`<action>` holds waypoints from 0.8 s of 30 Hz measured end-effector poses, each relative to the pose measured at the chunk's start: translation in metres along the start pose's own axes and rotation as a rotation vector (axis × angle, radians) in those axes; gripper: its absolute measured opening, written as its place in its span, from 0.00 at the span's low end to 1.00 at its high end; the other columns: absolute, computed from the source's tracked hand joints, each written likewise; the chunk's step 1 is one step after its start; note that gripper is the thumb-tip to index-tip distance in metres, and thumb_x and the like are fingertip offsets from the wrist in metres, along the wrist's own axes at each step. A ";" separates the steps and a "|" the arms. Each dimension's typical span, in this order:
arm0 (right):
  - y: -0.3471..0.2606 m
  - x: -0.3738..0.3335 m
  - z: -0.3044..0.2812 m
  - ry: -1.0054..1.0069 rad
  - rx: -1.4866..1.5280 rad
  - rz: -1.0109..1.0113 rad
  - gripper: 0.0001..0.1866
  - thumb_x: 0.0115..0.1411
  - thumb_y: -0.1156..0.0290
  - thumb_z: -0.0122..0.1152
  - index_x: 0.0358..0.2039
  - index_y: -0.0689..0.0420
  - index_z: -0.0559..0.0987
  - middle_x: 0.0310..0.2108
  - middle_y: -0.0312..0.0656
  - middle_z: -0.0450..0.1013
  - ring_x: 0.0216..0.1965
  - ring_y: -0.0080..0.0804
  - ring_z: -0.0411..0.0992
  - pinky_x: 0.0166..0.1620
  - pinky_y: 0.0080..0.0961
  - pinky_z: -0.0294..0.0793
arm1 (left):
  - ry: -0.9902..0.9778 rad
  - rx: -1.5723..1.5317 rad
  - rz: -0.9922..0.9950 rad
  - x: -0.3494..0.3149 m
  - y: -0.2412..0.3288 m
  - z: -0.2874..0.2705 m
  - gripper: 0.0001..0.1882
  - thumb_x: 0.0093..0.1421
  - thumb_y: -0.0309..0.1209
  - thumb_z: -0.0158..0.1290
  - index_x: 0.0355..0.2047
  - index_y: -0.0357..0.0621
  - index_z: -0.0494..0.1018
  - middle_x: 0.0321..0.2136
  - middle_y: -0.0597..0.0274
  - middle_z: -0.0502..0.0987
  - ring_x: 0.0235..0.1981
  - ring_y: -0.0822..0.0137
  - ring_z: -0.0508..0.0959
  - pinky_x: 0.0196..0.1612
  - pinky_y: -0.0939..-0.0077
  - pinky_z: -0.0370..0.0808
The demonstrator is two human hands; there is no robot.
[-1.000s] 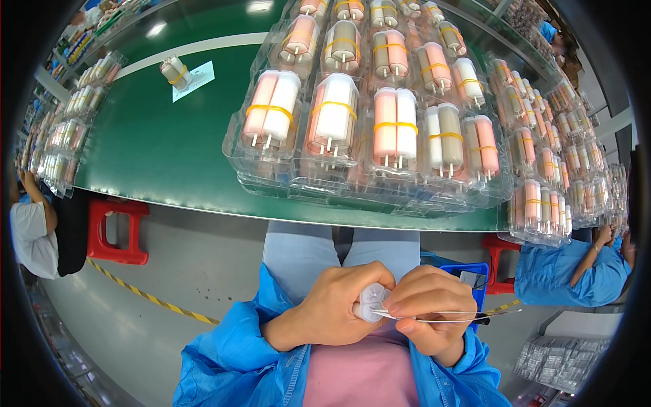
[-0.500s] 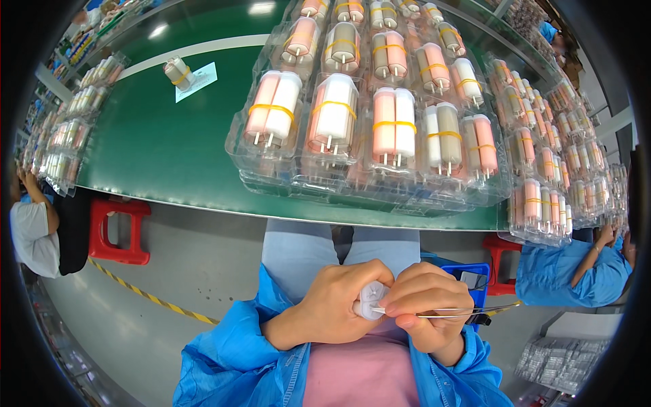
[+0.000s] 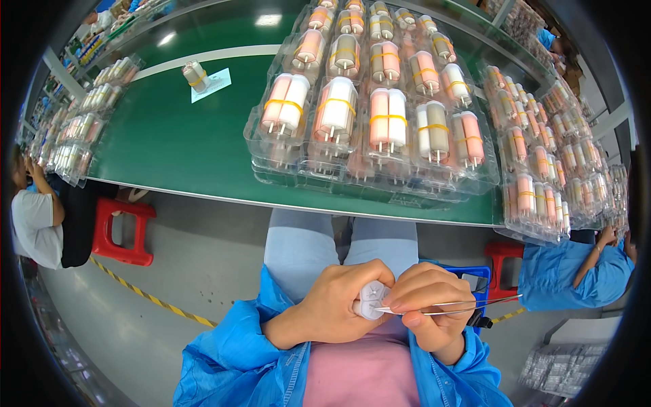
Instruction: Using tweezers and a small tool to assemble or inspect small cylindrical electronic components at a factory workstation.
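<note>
My left hand (image 3: pixel 337 300) is wrapped round a small white plastic piece with a twin-lobed end face (image 3: pixel 372 298), which points toward my right. Most of its body is hidden in the fist. Over my lap, my right hand (image 3: pixel 432 302) pinches a pair of thin metal tweezers (image 3: pixel 451 304) between thumb and fingers. Their fine tips meet the white end face, while the joined end sticks out to the right.
On the green table (image 3: pixel 183 149) ahead stand stacked clear trays (image 3: pixel 380 180) of banded two-tube bundles in pink, white and grey. One bundle (image 3: pixel 195 76) lies by a pale card (image 3: pixel 211 85). A blue bin (image 3: pixel 479 288) and red stools (image 3: pixel 124 230) stand below. People sit at both sides.
The view has shifted slightly, so the table and trays sit a little differently. The tweezers' arms show wider apart now. Both hands stay in nearly the same place.
</note>
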State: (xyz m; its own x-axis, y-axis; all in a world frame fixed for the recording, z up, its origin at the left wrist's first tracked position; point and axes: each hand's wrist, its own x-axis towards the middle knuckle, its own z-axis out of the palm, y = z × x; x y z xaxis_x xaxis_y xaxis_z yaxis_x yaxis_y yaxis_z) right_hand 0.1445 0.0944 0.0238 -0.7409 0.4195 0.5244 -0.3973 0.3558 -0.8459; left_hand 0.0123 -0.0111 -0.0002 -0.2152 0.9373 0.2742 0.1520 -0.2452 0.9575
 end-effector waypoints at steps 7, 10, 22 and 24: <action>-0.015 -0.006 0.000 -0.053 -0.090 -0.041 0.08 0.45 0.80 0.67 0.28 0.64 0.80 0.27 0.45 0.77 0.27 0.38 0.76 0.31 0.26 0.75 | 0.001 0.055 0.000 -0.009 0.007 0.006 0.15 0.44 0.26 0.66 0.29 0.40 0.71 0.22 0.60 0.76 0.22 0.67 0.78 0.25 0.78 0.71; -0.020 -0.009 0.000 -0.066 -0.119 -0.061 0.08 0.44 0.80 0.67 0.28 0.64 0.80 0.27 0.45 0.77 0.27 0.38 0.75 0.32 0.26 0.75 | -0.015 0.074 -0.003 -0.011 0.012 0.008 0.15 0.44 0.26 0.65 0.30 0.40 0.71 0.22 0.60 0.76 0.22 0.67 0.78 0.25 0.77 0.71; -0.024 -0.008 0.001 -0.092 -0.143 -0.067 0.09 0.42 0.81 0.67 0.28 0.64 0.80 0.27 0.45 0.77 0.27 0.38 0.75 0.31 0.25 0.74 | -0.015 0.132 0.065 -0.012 0.014 0.010 0.13 0.45 0.25 0.60 0.30 0.43 0.68 0.21 0.58 0.74 0.20 0.56 0.76 0.20 0.68 0.69; -0.026 -0.006 0.001 -0.099 -0.153 -0.046 0.09 0.42 0.80 0.67 0.28 0.64 0.80 0.26 0.45 0.76 0.27 0.38 0.74 0.30 0.25 0.74 | -0.016 0.150 0.066 -0.011 0.013 0.008 0.13 0.45 0.25 0.60 0.30 0.44 0.68 0.21 0.58 0.74 0.20 0.55 0.76 0.21 0.67 0.69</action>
State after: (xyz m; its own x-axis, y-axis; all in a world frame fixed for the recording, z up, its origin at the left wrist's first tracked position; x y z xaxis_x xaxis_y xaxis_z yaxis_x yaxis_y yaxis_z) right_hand 0.1584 0.0818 0.0428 -0.7763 0.3182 0.5442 -0.3511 0.4986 -0.7925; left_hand 0.0246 -0.0225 0.0081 -0.1847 0.9245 0.3335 0.3080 -0.2678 0.9129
